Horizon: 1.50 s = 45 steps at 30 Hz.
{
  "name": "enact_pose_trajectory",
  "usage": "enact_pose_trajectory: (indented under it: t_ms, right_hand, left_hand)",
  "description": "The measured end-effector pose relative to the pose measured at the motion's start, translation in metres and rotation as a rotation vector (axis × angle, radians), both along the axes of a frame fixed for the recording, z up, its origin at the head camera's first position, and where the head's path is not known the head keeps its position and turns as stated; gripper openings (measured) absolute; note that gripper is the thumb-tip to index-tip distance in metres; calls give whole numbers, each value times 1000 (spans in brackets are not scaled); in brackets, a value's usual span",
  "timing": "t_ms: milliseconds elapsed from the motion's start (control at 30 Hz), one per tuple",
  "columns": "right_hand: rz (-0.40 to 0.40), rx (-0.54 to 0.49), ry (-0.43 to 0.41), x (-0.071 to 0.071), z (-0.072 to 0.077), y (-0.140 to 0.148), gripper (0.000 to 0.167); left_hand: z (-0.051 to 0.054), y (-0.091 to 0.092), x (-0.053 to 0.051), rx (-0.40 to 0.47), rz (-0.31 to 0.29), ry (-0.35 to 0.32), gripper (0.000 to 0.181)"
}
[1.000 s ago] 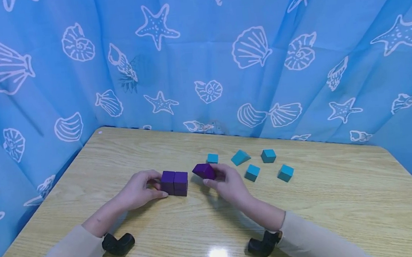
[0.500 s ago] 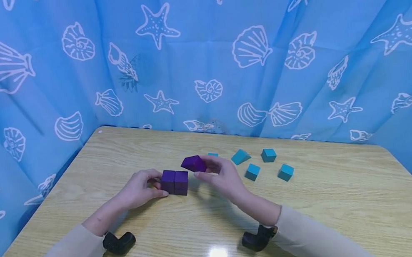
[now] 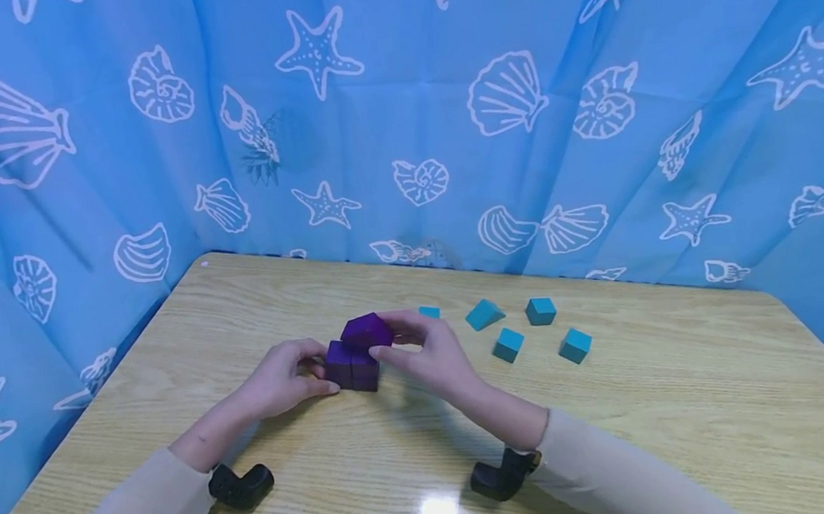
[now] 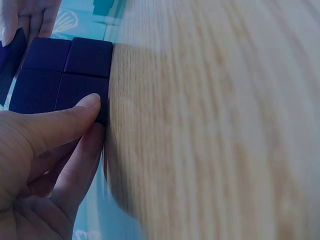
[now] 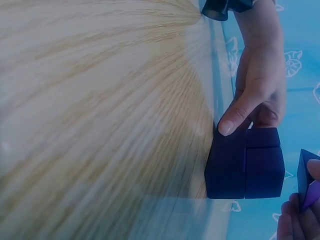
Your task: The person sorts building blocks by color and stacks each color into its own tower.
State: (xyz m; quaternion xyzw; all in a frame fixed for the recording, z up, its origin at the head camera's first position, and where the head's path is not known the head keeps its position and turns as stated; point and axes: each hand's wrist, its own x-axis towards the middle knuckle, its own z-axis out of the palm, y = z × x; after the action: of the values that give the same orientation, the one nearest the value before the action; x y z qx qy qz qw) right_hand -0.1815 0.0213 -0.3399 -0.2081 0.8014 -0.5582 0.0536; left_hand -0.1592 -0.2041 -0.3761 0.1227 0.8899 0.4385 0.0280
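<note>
Several purple blocks [image 3: 352, 370] stand pressed together as a two-high stack on the table. My left hand [image 3: 285, 379] grips the stack's left end; in the left wrist view its thumb [image 4: 87, 102] lies across a lower block. My right hand [image 3: 430, 357] holds a purple wedge-like block [image 3: 365, 331] with a slanted face, pinched between thumb and fingers. This piece hangs just over the stack, and the right wrist view shows a small gap between them. Parts of the wedge are hidden by the right hand [image 5: 300, 220].
Right of the stack lie several teal blocks: a triangular one [image 3: 484, 314], cubes such as this teal cube [image 3: 541, 311], and another teal block [image 3: 429, 312] partly behind the right hand. A blue shell-patterned curtain [image 3: 368, 127] closes off the wooden table's [image 3: 272, 288] back and sides.
My right hand has carried the purple wedge-like block leftward and slightly up, from beside the stack to over it. The left hand and the stack have stayed put.
</note>
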Motion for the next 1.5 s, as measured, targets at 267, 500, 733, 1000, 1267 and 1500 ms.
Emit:
enact_pose_trajectory:
  t_ms: [267, 500, 733, 1000, 1267, 1500]
  right_hand:
    - [50, 13, 10, 0, 1, -7, 42]
    - [70, 33, -22, 0, -1, -10, 41]
    - [84, 46, -28, 1, -4, -11, 39]
    - [89, 67, -10, 1, -6, -9, 40]
    - [89, 89, -17, 1, -6, -10, 40]
    - [96, 89, -10, -1, -8, -11, 40]
  left_hand:
    - [-1, 0, -1, -10, -4, -4, 26]
    - [-1, -1, -1, -3, -6, -14, 27]
    - [-2, -1, -1, -4, -5, -11, 28]
    - [-2, -1, -2, 15, -18, -30, 30]
    - [-3, -2, -2, 14, -22, -33, 29]
    - [-2, -2, -2, 4, -11, -27, 29]
